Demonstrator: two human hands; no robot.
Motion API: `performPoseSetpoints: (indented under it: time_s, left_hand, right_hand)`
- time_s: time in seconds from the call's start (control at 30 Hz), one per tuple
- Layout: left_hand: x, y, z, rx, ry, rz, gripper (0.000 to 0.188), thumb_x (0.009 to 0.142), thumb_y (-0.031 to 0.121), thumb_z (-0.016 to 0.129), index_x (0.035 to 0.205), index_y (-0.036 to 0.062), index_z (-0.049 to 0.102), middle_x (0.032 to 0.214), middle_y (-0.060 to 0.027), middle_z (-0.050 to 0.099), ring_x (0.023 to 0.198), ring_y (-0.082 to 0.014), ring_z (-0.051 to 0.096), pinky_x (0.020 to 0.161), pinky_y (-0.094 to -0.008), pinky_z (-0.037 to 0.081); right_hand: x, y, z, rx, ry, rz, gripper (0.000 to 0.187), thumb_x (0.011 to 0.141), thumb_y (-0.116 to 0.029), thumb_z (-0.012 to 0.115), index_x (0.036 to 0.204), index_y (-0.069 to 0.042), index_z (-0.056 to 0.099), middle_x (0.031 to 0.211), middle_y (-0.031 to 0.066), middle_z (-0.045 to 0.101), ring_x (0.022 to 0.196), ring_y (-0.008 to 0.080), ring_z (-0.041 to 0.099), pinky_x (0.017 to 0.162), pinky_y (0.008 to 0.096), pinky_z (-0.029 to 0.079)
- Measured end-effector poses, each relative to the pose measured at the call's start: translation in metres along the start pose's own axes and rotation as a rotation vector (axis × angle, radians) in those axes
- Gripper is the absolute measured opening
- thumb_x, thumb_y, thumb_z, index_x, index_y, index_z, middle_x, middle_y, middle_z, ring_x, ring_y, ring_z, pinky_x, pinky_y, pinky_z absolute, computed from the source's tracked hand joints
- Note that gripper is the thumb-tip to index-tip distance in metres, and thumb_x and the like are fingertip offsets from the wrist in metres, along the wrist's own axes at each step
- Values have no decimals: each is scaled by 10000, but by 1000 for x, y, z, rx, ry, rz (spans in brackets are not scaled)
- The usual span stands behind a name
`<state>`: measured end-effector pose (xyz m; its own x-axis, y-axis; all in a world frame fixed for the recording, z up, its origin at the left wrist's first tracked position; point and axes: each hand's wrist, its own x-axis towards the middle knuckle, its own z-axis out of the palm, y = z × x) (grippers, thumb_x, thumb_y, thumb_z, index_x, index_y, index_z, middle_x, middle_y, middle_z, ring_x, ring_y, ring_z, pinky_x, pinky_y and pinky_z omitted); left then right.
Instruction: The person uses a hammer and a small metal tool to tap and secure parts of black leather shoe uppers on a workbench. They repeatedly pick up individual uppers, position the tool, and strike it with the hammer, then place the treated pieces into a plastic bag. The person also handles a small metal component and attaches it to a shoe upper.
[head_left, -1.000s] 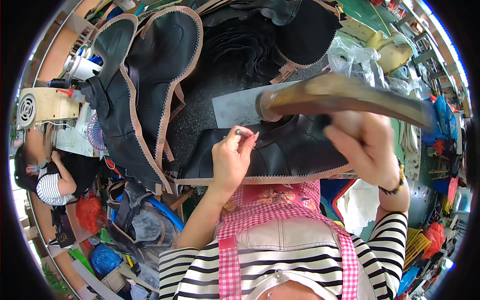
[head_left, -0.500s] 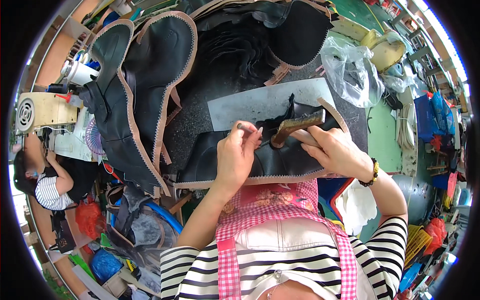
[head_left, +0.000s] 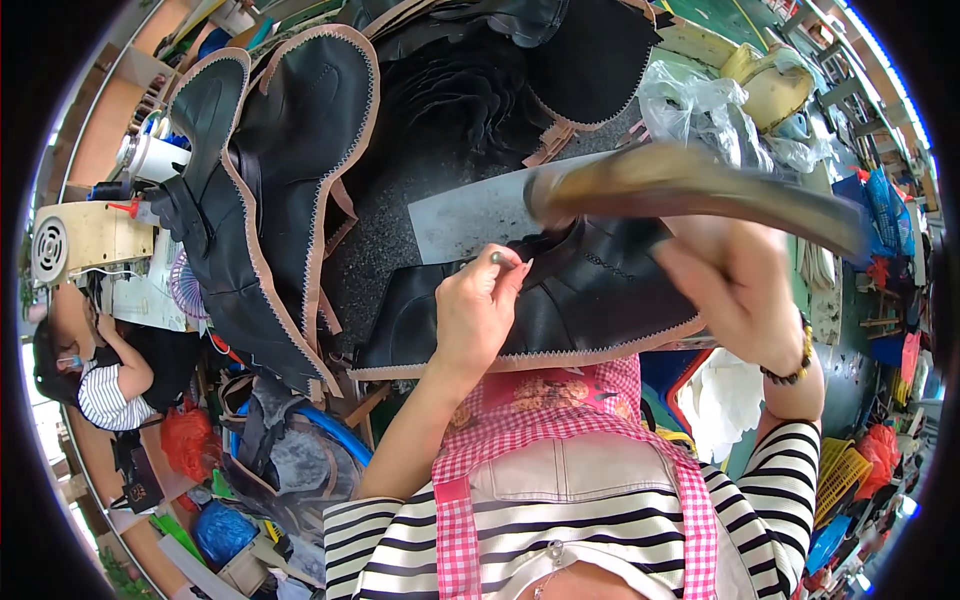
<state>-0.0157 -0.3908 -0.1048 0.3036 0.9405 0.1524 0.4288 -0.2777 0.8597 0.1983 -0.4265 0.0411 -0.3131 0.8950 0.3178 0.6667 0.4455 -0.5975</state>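
Note:
My left hand (head_left: pixel 470 318) is closed around a thin metal punch (head_left: pixel 501 259), whose round end points up between thumb and fingers. It rests over a black leather boot piece (head_left: pixel 590 305) with a pale zigzag-stitched edge, laid flat on the bench. In my right hand (head_left: pixel 748 295) is a hammer (head_left: pixel 690 185), lifted above the right end of the leather and smeared by motion. A bracelet circles that wrist. Partly under the leather lies a pale grey board (head_left: pixel 455 222). Where the punch's lower tip meets the work is hidden by my hand.
Stitched black boot pieces (head_left: pixel 290 150) stand in a pile on the left, with stacked black leather (head_left: pixel 460 100) behind. A clear plastic bag (head_left: pixel 690 100) lies at the far right. Another person (head_left: pixel 115 390) in stripes sits at the left beside a cream machine (head_left: pixel 90 240).
The hammer has swung up and to the right, away from the punch, with my right hand rising along. My left hand has barely shifted.

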Motion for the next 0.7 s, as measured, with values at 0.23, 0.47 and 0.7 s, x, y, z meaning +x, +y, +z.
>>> performPoseSetpoints:
  time_s: [0.23,0.47,0.7]
  left_hand:
    - [-3,7,-3,-277,-28,-229,56,901,40,577,901,-16,574,811,-85,668,687,-120,665,613,-236,536]
    - [-1,2,-3,-201,-40,-120,57,878,33,609,871,-16,581,748,-83,664,695,-127,670,630,-239,542]
    - [-3,19,-1,273,-24,241,42,854,45,616,845,32,577,836,-132,654,687,-229,670,594,-310,519]
  right_hand:
    - [-26,30,19,-118,-298,244,213,843,-155,608,906,12,492,607,228,538,607,415,564,551,447,451]
    - [-26,22,8,17,-217,373,193,851,-145,615,871,14,509,636,210,549,598,406,556,542,411,444]
    - [-27,4,16,-100,-182,93,195,856,-159,599,948,2,539,644,201,568,586,378,571,578,431,476]
